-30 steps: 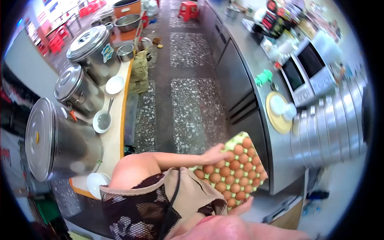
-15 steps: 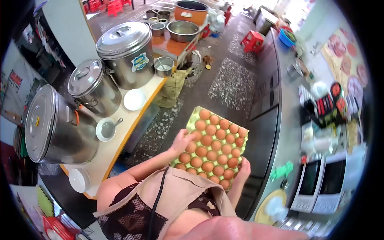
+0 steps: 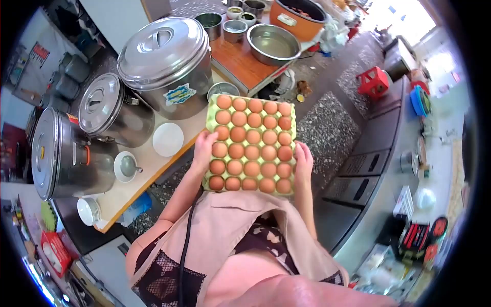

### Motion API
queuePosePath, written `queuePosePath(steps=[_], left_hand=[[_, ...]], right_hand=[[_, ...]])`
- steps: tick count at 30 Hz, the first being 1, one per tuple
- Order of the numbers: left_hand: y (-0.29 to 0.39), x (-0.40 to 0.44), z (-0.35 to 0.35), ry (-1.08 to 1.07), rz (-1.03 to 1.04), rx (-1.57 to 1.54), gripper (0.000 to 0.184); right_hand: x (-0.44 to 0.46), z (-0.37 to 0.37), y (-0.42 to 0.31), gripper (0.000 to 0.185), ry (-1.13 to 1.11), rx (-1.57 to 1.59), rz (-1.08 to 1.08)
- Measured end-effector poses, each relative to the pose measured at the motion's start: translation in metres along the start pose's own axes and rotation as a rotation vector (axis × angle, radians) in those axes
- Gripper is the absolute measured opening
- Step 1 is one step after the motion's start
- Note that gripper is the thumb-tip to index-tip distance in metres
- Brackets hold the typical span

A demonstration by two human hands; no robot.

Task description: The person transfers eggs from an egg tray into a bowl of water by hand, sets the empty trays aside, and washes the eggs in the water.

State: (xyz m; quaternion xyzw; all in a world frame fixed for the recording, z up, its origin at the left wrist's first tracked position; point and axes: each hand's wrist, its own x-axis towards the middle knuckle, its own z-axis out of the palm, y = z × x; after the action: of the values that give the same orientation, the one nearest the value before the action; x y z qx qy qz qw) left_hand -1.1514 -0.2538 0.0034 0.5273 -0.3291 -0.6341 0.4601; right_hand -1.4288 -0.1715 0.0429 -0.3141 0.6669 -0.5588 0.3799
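In front of my body I carry a yellow-green egg tray (image 3: pixel 210 110) filled with rows of brown eggs (image 3: pixel 251 152). My left hand (image 3: pixel 203 149) grips its left edge, thumb near the outer eggs. On the opposite edge my right hand (image 3: pixel 304 158) is closed, its fingers partly hidden beneath the tray. The tray looks roughly level, and its near edge is close to my beige apron (image 3: pixel 250 200). Its far left corner overlaps a small steel pot (image 3: pixel 223 88) on the counter in my view.
Left, a wooden-edged counter (image 3: pixel 146 180) bears lidded steel pots (image 3: pixel 176 100), a white plate (image 3: pixel 168 139) and a bowl with a ladle (image 3: pixel 126 167). Ahead, an orange-brown table (image 3: pixel 245 69) holds a steel basin (image 3: pixel 273 45). A steel counter (image 3: pixel 376 187) runs along the right; a red stool (image 3: pixel 372 83) stands beyond.
My view and body have turned left toward the pots. The egg tray, held in both hands, now sits straighter and nearer the left counter; both hands keep their hold.
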Motion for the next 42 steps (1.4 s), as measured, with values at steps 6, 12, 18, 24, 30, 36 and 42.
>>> queuePosePath(steps=[6, 12, 18, 24, 30, 36, 42], left_hand=[[0.052, 0.043, 0.025, 0.149, 0.089, -0.043, 0.041], [0.037, 0.118, 0.047, 0.109, -0.045, -0.14, 0.039], [0.011, 0.177, 0.054, -0.01, -0.204, -0.126, 0.045], [-0.006, 0.204, 0.067, 0.116, -0.219, -0.156, 0.047], [-0.034, 0.217, 0.082, 0.289, -0.216, -0.25, 0.044], [-0.071, 0.23, 0.105, 0.391, -0.179, -0.46, 0.054], [-0.101, 0.236, 0.102, 0.449, -0.259, -0.51, 0.058]], right_hand=[[0.136, 0.053, -0.043, 0.032, -0.291, -0.022, -0.052], [0.231, 0.073, -0.017, 0.033, -0.257, -0.13, -0.012], [0.301, 0.08, 0.016, 0.033, -0.317, -0.312, 0.053], [0.358, 0.099, 0.033, 0.032, -0.441, -0.39, 0.07], [0.405, 0.117, 0.07, 0.03, -0.547, -0.321, 0.026], [0.455, 0.133, 0.097, 0.029, -0.7, -0.324, -0.066], [0.468, 0.131, 0.127, 0.024, -0.731, -0.263, -0.036]])
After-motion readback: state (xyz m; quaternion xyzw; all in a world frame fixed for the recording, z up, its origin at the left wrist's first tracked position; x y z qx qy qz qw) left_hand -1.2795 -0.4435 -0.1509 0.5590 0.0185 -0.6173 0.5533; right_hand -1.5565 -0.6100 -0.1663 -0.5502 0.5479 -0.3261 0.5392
